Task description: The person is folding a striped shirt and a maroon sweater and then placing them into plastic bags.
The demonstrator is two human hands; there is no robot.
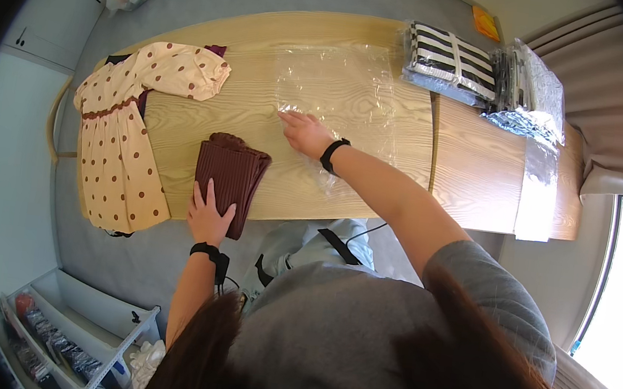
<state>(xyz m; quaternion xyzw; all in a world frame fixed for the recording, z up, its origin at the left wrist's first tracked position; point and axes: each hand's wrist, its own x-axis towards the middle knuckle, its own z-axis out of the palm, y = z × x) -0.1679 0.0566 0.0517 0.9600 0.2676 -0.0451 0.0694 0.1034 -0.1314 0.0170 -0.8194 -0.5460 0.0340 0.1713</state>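
Observation:
A folded dark brown ribbed garment [231, 177] lies near the front edge of the wooden table [181, 122]. My left hand [210, 214] rests on its lower part with fingers spread, not visibly gripping it. To the right, a clear plastic bag [341, 82] is spread flat on the tabletop. My right hand [307, 136] reaches over the bag's left edge, fingers close together and pointing left. Whether its fingertips pinch the film is hidden.
A cream polka-dot dress [121, 144] lies at the left over darker clothing. Bagged striped textiles [453, 61] and a stack of plastic packages [530, 92] occupy the back right. White bins [86, 301] stand on the floor at lower left. A chair [55, 119] is beyond the table's left end.

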